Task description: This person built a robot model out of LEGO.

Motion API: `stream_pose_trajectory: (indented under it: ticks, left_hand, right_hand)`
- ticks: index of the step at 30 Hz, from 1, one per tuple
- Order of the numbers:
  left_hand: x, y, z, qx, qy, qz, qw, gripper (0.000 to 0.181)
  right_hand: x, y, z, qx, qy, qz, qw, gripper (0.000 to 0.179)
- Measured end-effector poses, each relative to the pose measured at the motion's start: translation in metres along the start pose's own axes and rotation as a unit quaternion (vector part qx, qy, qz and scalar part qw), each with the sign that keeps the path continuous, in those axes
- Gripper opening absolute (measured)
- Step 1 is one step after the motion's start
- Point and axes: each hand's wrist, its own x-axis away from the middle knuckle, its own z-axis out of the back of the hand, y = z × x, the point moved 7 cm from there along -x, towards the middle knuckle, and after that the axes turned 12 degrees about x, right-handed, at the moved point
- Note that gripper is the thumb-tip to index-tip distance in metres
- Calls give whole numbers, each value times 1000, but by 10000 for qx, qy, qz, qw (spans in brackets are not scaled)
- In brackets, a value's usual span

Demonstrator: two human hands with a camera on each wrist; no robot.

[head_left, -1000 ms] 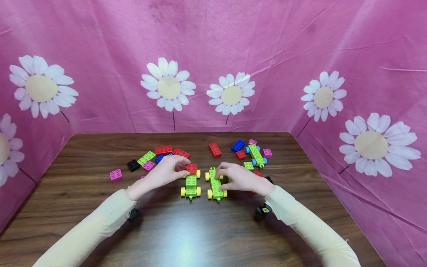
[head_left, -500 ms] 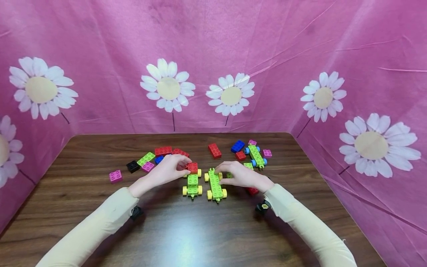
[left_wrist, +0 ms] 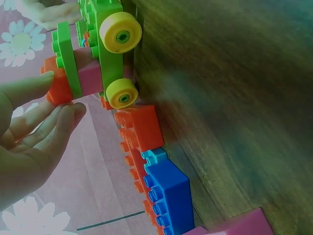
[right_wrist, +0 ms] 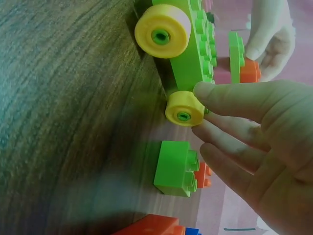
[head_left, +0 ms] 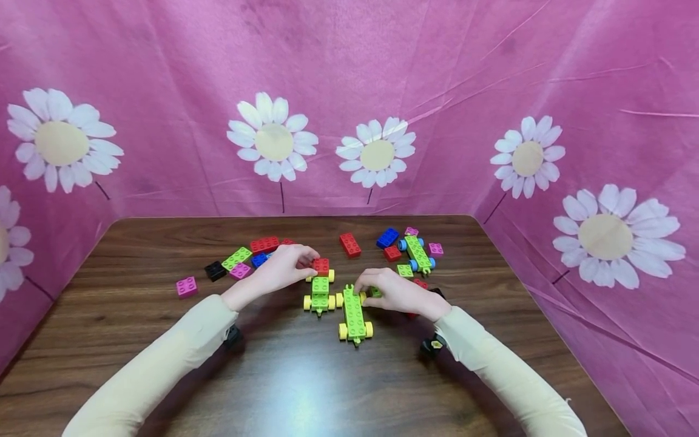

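Note:
My left hand (head_left: 278, 268) pinches a red brick (head_left: 321, 266) between thumb and fingers. The left wrist view shows this brick on a green plate (left_wrist: 71, 61), above a pink brick (left_wrist: 89, 72) on a green car base with yellow wheels (left_wrist: 120, 32). My right hand (head_left: 395, 292) grips the far end of a second green car base (head_left: 354, 315). Its thumb lies on the base's edge beside a yellow wheel (right_wrist: 185, 108), with the fingers around the end. This base carries no bricks. The two cars stand side by side, the left one farther away.
A green brick (right_wrist: 172, 169) lies close by the right hand. Red, blue, black, pink and green bricks (head_left: 236, 258) lie behind the left hand. A third green car base (head_left: 417, 254) with blue wheels stands at the back right, near a blue brick (head_left: 388, 238).
The left hand and its stacked car have moved right and away from me. The bare base has come slightly nearer to me with the right hand, so the cars are now staggered.

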Motion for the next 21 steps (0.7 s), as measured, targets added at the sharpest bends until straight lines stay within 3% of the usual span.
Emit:
stream_pose_trajectory:
  ticks: [9, 21]
  left_hand:
    - [-11, -1, 2, -131, 86, 14, 9999, 29]
    - [-27, -7, 8, -384, 36, 51, 9992, 30]
  right_hand:
    - [1, 1, -2, -116, -78, -275, 9995, 18]
    - [0, 2, -5, -73, 25, -272, 9996, 19]
